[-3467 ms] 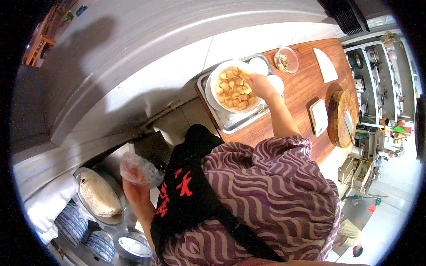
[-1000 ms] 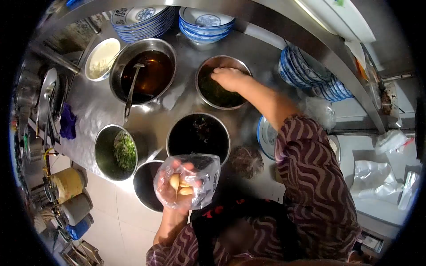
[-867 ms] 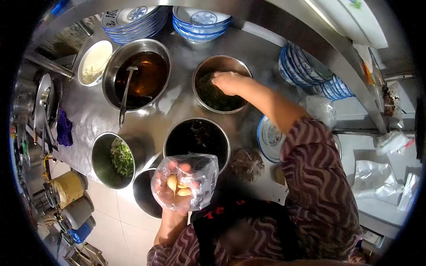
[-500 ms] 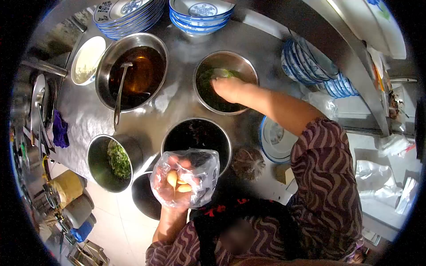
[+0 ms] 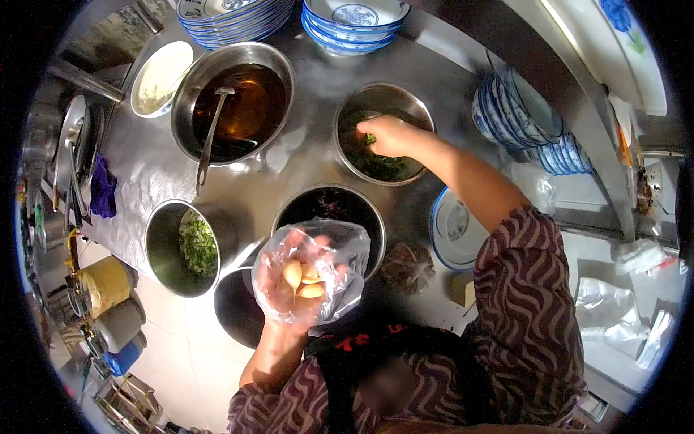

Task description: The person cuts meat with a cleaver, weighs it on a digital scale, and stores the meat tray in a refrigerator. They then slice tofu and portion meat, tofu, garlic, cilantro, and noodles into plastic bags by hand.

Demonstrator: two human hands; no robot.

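My left hand cups a clear plastic bag from below, fingers curled up around it. Several pale yellow pieces lie inside the bag on the palm. My right hand is inside a steel bowl of dark green leaves, its fingers closed on a pinch of chopped greens. Just beyond the bag is a round pot with dark contents, partly covered by it.
A basin of brown liquid holds a ladle. Left are a white bowl and a pot of chopped scallions. Blue-rimmed bowls stand at the back, more bowls at right. A tied bag lies near a plate.
The view has moved from a wooden table to this steel counter. My right hand has risen slightly in the bowl, and greens now show at its fingers. My left hand still holds the bag.
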